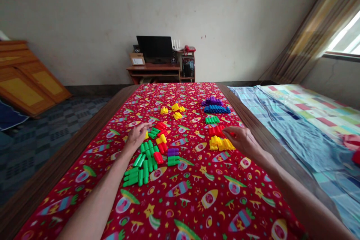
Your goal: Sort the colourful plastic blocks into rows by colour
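Observation:
My left hand [137, 135] hovers over or rests at the left edge of a mixed pile, its fingers stretched forward. Beside its palm lies a yellow plastic block [146, 135], partly hidden by the hand. The pile holds green blocks [146, 150], red blocks [161, 126] and a purple block [173, 152], each shaped like joined tubes. On the right, my right hand [242, 138] pinches a red block [231, 133] at the end of a red row [215, 131]. Just in front of that row stands a yellow row [221, 143]; its right end is close to my fingers.
Farther along the right side are a green row [212, 120], a blue row [216, 109] and a purple row [211, 101]. Several yellow blocks [177, 115] lie mid-table on the red patterned cloth [180, 202]. A bed [303, 135] adjoins the right side; a computer desk [154, 68] stands beyond.

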The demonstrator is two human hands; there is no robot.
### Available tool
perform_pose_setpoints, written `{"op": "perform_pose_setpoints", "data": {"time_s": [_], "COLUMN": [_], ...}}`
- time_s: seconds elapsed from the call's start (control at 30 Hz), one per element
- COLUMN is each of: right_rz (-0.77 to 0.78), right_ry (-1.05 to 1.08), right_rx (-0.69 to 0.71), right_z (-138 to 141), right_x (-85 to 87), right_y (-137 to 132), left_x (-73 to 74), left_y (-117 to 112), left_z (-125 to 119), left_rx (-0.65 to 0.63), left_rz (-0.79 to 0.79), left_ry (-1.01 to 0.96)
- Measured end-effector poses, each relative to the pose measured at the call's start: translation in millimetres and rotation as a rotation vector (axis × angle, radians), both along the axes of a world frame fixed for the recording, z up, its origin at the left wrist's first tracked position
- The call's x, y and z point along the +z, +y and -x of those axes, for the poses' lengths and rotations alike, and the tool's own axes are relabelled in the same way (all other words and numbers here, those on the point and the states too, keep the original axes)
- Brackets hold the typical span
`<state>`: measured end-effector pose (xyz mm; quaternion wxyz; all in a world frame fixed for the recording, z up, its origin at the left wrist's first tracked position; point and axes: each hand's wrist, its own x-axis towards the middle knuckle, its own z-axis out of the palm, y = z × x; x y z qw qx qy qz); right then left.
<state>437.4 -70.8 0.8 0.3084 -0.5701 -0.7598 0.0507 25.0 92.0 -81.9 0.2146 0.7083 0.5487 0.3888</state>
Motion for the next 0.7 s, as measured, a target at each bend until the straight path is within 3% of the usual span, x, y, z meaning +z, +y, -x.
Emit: {"op": "perform_pose_setpoints", "data": {"time_s": [0.17,0.37,0.5,0.7], "right_rz": [0.010,0.015,0.049,0.031], "right_ry": [-0.097,-0.384,-0.515,-0.344], "right_rx": [0.383,0.548,0.549,0.481], "right_z": [87,185,204,190], "right_x": [2.9,-15.9,-29.4,-46.1], "right_y": [25,75,91,87], "left_x": [6.5,10.9,11.9,8.4], "left_y": [-6,-9,-8,-6], "left_z": [-3,-5,-6,-5], "left_rx": [0.012,0.012,0.011,0.005], "left_rz": [-0.015,-0.014,0.001,-0.004], "left_ry": [0.039,0.045,0.044,0.018]}}
